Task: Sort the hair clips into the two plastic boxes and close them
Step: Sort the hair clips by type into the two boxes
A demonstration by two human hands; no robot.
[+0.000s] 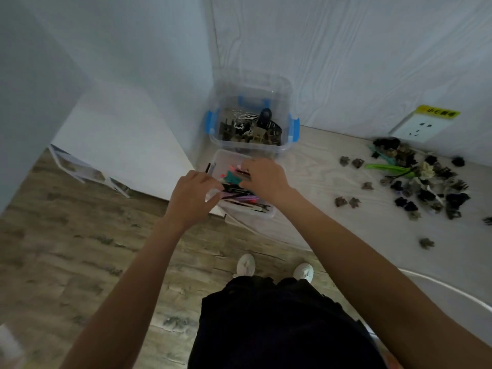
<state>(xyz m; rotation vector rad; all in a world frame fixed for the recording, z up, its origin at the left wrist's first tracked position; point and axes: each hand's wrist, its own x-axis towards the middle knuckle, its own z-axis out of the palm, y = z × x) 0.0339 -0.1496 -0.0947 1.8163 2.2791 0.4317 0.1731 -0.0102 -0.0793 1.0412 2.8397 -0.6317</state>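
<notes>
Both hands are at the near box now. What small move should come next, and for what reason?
Probably the right hand should leave the near box and reach right to the pile of clips on the table. Many clips lie unsorted there, and both boxes, including the far box, stand open.

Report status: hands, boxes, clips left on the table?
Both hands, left and right, in the near box, handling long clips. Far box open. Clip pile unsorted.

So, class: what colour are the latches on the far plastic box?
Blue, on the far plastic box's latches, clearest in the head view.
</notes>
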